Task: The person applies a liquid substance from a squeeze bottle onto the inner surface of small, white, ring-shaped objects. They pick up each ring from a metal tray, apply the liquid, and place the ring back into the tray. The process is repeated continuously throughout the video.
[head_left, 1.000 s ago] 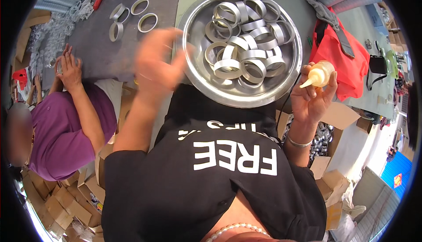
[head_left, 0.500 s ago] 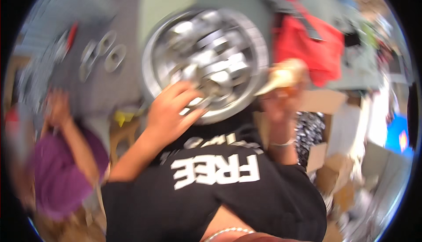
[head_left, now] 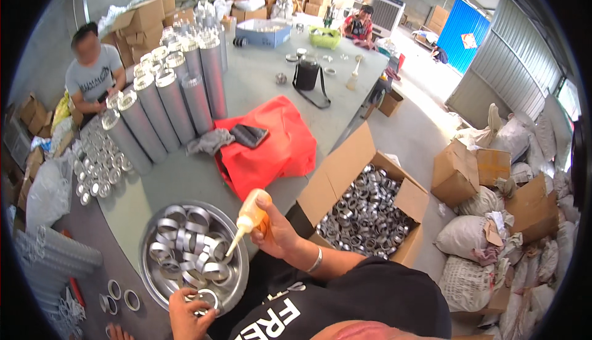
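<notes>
Down near the lower edge, my left hand (head_left: pixel 187 316) pinches a metal ring (head_left: pixel 209 295) at the near rim of a round steel bowl (head_left: pixel 239 278). Shiny metal rings (head_left: pixel 185 241) lie heaped inside that bowl. My right hand (head_left: pixel 277 232) is closed around a squeeze bottle (head_left: pixel 251 209) with orange contents and a long pale nozzle. The bottle is tilted, its tip pointing down over the right side of the bowl. My right palm and some fingers are hidden behind the bottle.
A cardboard box (head_left: pixel 410 216) full of metal rings stands right of my right arm. Ahead lie a red bag (head_left: pixel 271 145) and a phone (head_left: pixel 250 134). Tall grey cylinders (head_left: pixel 161 108) stand left, beside small rings (head_left: pixel 102 167). Another person's hand (head_left: pixel 117 332) shows at the lower left.
The view has swung right and up, so the bowl now appears lower left and more of the room shows. The earlier frame is blurred; both hands stay at the bowl, bottle in the right.
</notes>
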### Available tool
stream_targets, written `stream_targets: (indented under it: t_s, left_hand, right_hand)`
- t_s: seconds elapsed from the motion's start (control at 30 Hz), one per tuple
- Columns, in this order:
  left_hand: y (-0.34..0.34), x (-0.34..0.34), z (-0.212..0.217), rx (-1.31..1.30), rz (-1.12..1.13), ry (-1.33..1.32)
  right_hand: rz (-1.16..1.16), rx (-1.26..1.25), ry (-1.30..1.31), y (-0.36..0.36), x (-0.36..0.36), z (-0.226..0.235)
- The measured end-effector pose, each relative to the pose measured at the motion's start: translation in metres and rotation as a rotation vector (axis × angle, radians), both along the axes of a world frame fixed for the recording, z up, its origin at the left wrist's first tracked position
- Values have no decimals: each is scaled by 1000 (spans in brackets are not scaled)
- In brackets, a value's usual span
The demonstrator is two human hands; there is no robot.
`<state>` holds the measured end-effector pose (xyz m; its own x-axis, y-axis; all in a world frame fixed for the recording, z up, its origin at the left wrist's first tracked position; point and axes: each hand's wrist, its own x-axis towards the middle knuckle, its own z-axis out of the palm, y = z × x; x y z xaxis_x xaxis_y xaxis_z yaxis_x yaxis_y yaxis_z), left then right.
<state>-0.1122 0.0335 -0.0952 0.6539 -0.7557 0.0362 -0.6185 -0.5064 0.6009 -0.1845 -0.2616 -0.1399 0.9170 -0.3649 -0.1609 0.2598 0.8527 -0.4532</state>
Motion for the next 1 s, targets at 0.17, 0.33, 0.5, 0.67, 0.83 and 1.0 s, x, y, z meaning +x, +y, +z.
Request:
stream_targets:
  t_s: [0.17,0.33,0.5,0.67,0.83,1.0]
  left_hand:
    - [9,-11,1,-30,90,144]
    - [-2,-20,21,11,210,268]
    - [25,-4,-4,-65,16,-106]
    - [31,-11,-24,-1005,414,796]
    - [2,-30,-26,-1254,407,1581]
    - [-8,-34,-17,-1175,385,1679]
  right_hand:
    - [32,-46,-22,1,3,1]
    - [39,-31,-14,10,-2,12]
    - [50,-62,-40,7,5,3]
    - [-14,-107,-9,29,12,10]
    - [-220,-668,-194,52,3,21]
    - [-325,-1225,-374,49,0,19]
